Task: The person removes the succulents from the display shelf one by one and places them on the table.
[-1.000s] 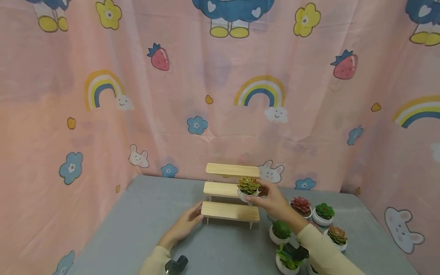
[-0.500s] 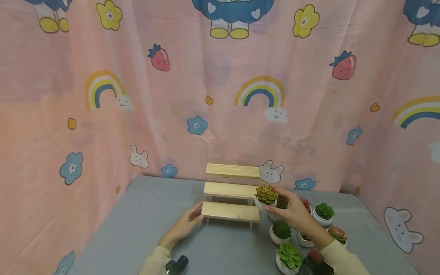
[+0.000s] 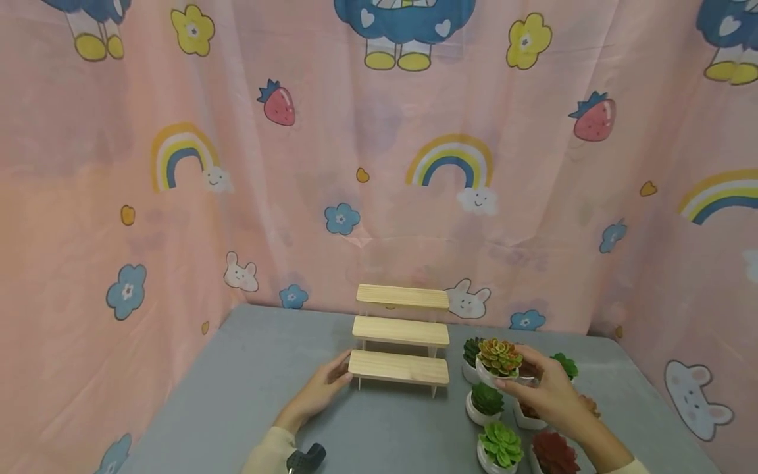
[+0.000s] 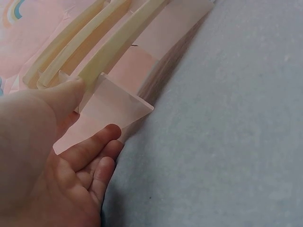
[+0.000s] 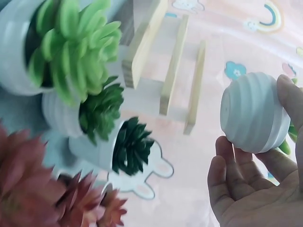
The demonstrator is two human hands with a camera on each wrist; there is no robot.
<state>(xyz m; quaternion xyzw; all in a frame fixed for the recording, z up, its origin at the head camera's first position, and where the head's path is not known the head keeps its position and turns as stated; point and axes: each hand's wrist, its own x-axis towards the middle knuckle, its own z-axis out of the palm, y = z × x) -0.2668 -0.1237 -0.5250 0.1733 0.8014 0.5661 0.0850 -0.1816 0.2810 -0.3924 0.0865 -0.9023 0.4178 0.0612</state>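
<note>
My right hand (image 3: 551, 392) holds a small potted succulent (image 3: 499, 357) with yellow-green, orange-tinged leaves, raised above the other pots. In the right wrist view its white ribbed pot (image 5: 253, 113) sits between thumb and fingers, base facing the camera. My left hand (image 3: 320, 388) is at the left end of a three-tier wooden shelf (image 3: 399, 368), gripping the lowest board's end. Up close in the left wrist view, the thumb lies on that board (image 4: 118, 45), with other fingers beside the clear side support (image 4: 116, 101). No plants stand on the tiers.
Several potted succulents stand on the grey table (image 3: 249, 368) right of the shelf: a bright green one (image 3: 500, 444), a dark green one (image 3: 487, 398), a red one (image 3: 553, 453). A patterned pink curtain (image 3: 379, 257) hangs behind the table.
My right hand has carried the yellow-green succulent from in front of the shelf's middle tier rightward and toward me, over the other pots. My left hand stays at the shelf's left end.
</note>
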